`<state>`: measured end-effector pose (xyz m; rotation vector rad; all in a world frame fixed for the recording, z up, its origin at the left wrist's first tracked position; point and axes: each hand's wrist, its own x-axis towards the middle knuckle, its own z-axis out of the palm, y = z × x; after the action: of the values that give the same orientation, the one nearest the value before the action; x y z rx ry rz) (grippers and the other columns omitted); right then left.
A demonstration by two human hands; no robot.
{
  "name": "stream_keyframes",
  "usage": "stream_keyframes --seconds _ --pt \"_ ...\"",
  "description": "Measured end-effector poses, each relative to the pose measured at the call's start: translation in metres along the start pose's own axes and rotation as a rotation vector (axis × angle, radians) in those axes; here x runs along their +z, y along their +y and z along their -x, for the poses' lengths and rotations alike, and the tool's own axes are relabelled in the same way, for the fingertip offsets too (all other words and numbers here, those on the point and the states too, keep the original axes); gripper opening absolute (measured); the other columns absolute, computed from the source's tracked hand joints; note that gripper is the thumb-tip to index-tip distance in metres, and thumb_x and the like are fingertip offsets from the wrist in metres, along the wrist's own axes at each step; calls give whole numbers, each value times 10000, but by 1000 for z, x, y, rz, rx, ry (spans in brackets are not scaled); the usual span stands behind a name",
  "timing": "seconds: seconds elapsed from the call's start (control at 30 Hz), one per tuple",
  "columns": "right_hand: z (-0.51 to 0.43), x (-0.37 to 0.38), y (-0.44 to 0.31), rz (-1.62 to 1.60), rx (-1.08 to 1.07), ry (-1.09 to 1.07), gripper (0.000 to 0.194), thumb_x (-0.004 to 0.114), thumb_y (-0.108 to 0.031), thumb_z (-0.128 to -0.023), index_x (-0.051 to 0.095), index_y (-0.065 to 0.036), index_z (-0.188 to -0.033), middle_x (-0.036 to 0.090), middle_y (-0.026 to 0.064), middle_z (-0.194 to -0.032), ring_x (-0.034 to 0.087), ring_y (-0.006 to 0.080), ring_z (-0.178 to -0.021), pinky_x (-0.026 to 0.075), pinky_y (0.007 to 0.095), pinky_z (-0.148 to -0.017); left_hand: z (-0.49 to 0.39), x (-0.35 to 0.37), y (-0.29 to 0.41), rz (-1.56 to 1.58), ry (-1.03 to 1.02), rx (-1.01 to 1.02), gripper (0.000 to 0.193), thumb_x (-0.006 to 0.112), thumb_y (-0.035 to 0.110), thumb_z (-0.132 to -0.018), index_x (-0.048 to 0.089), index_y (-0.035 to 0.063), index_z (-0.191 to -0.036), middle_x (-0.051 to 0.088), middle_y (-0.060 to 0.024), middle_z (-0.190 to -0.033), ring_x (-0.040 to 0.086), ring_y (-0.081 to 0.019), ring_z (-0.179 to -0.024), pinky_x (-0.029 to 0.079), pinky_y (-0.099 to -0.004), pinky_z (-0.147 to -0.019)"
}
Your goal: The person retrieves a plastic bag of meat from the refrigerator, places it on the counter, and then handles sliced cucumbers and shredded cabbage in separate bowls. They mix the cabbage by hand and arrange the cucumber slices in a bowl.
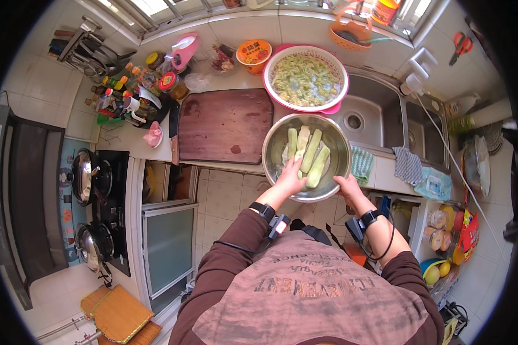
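Before me a stainless steel bowl (343,170) juts out over the counter's front edge. In it lie several long peeled pale-green vegetable pieces (313,148), with what looks like a little water. My left hand (289,177) reaches inside; its fingers and thumb lie around the lower part of a pale piece (302,140), partly hiding it. At the bowl's right side, my right hand (348,188) grips the rim, thumb on top and fingers outside. Just behind stands a white colander (266,77) in a pink basin (338,108), full of chopped green vegetable (306,77).
Left of the bowl lies a wooden cutting board (224,127), with a knife (174,142) along its left edge. The sink (373,116) is to the right. Bottles and jars (129,92) crowd the back left, near the stove (118,215). Cloths (362,164) hang over the counter's edge.
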<state>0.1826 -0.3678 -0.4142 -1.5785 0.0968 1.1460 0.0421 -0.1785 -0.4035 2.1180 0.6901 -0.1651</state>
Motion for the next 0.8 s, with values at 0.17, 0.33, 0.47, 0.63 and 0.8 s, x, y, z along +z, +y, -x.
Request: stream_keyframes --seconds 0.17,0.33,0.47,0.63,0.8 --pt "8 14 0 1 5 -42 339 563 -111 -865 527 -38 -1194 645 84 -1047 664 193 -879 575 366 -720 12 -29 -10 27 -37 79 627 689 222 -821 454 49 -1376 419 -245 -1410 427 -387 -1297 358 -404 -1088" --pt "29 46 -12 -35 57 -33 297 568 -106 -865 539 -41 -1153 658 71 -968 670 165 -759 568 311 -643 30 -78 -25 62 95 251 286 658 190 -856 621 48 -1102 618 -157 -1126 594 -332 -1049 479 -380 -907" --pt "34 77 -27 66 64 -14 294 581 -109 -863 544 -14 -1139 661 87 -932 673 164 -733 572 306 -617 35 -120 -40 95 116 279 164 649 192 -870 648 32 -904 621 -152 -930 619 -319 -846 493 -391 -719" --pt "19 128 -45 10 39 -31 291 586 -102 -862 546 -17 -1137 660 81 -933 674 166 -748 587 335 -646 24 -168 -60 111 302 296 165 668 132 -843 554 17 -811 523 -145 -810 573 -305 -695 470 -397 -632" --pt "-23 186 -69 -11 5 -66 304 578 -95 -867 527 -25 -1159 655 83 -944 676 179 -765 596 351 -677 -2 -211 -88 73 510 312 167 632 -4 -758 485 24 -832 500 -144 -840 560 -282 -737 461 -385 -660"
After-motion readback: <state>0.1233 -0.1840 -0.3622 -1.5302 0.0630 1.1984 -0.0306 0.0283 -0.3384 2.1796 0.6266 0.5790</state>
